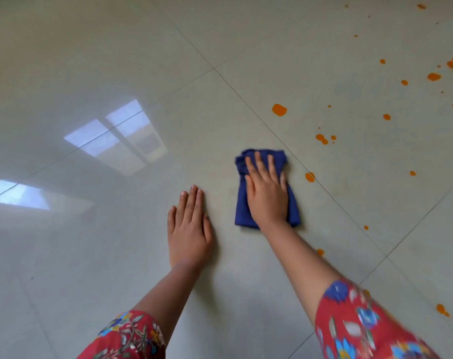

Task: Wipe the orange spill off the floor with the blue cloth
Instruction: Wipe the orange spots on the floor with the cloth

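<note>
A folded dark blue cloth (242,203) lies on the pale tiled floor near the middle of the view. My right hand (266,193) presses flat on top of it with fingers spread, covering most of its middle. My left hand (189,226) rests flat on the bare floor just left of the cloth, holding nothing. Orange spill drops (279,110) are scattered over the floor to the right and far right of the cloth. The nearest drop (310,177) sits on a tile joint just right of the cloth.
The glossy floor (116,229) shows window reflections (116,133) at the left. Grout lines cross diagonally. More orange drops (442,309) lie at the lower right near my red floral sleeve (362,325).
</note>
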Available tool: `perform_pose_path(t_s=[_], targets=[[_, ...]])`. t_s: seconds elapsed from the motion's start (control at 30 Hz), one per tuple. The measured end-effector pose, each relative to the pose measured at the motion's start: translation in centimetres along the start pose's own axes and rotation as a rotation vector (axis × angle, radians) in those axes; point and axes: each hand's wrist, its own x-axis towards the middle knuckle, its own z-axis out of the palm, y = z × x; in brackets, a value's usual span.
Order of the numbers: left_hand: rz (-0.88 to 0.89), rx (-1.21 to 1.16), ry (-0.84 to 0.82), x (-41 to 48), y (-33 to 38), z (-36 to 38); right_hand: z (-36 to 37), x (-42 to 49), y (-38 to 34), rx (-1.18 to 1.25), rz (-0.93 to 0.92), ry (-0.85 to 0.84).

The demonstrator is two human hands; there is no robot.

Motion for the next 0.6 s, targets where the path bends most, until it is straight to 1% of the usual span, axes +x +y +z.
perform_pose_path(t_s=[0.03, 0.07, 0.1, 0.17, 0.23, 0.27, 0.3, 0.33, 0.4, 0.47, 0.5, 0.53, 0.6], targets=[[-0.004, 0.006, -0.005, 0.1, 0.1, 0.0, -0.2, -2.2, -0.1, 0.003, 0.047, 0.015], [-0.009, 0.018, -0.004, 0.1, 0.1, -0.1, -0.3, -4.5, -0.7, 0.001, 0.046, 0.016], [-0.009, 0.021, 0.001, 0.4, 0.3, -0.1, -0.2, -6.1, -1.6, 0.001, -0.008, 0.000], [-0.010, 0.024, -0.012, 0.4, 0.3, -0.2, 0.1, -7.1, -3.1, 0.020, -0.185, -0.044], [-0.009, 0.028, -0.010, 0.1, 0.2, -0.3, 0.4, -4.0, -3.8, 0.027, -0.343, -0.077], [-0.008, 0.027, -0.008, 0.1, 0.1, -0.3, 0.5, -1.5, -3.7, 0.002, -0.389, -0.088], [-0.005, 0.026, -0.009, 0.1, 0.1, -0.3, 0.5, 1.0, -3.2, -0.036, -0.385, -0.111], [-0.003, 0.022, -0.012, 0.0, 0.2, -0.4, 0.4, 3.2, -2.2, -0.065, -0.323, -0.134], [0.002, 0.021, -0.016, -0.1, 0.1, -0.4, 0.4, 5.1, 0.5, -0.030, -0.065, -0.098], [0.005, 0.030, -0.023, 0.0, 0.1, -0.4, 0.2, 2.7, 1.4, 0.036, 0.189, -0.004], [0.005, 0.040, -0.022, 0.2, 0.1, -0.4, 0.1, 0.2, 0.8, 0.036, 0.235, 0.023], [0.005, 0.049, -0.023, 0.3, 0.2, -0.3, 0.1, -2.6, -0.3, 0.013, 0.205, 0.022], [-0.005, 0.055, -0.025, 0.4, 0.2, -0.5, 0.4, -6.3, -2.9, 0.002, -0.026, -0.022]])
